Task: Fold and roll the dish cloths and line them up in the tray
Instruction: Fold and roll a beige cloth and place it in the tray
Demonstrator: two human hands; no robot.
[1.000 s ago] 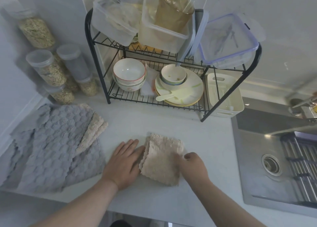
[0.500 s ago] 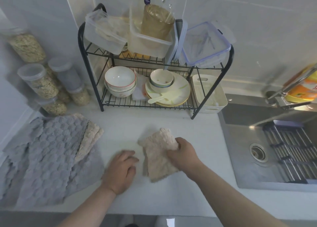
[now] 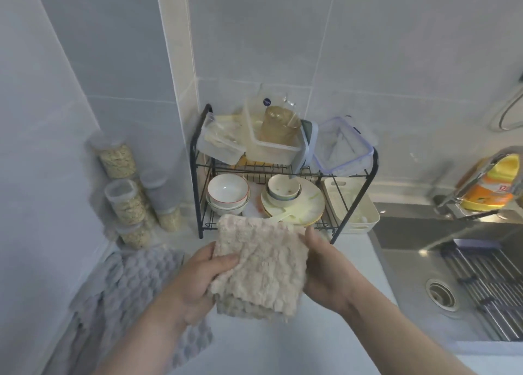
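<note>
Above the counter (image 3: 283, 346), both hands hold the beige cloth (image 3: 261, 267) upright.

Bare white countertop (image 3: 283, 343) lies open at six o'clock. The black wire dish rack (image 3: 285, 173) blocks twelve o'clock; grey honeycomb cloths (image 3: 135, 287) crowd eight o'clock.

We note the beige dish cloth (image 3: 260, 264): nubby, matt terry fabric. Grey cloths (image 3: 135, 284) look waffle-textured, soft. Counter (image 3: 283, 346): smooth, pale, faintly glossy. Sink (image 3: 452, 261): brushed steel, shiny. Rack (image 3: 198, 176): black coated wire. Bowls (image 3: 227, 195) look like glazed ceramic. Tubs (image 3: 271, 145) and jars (image 3: 124, 202): translucent plastic.
</note>
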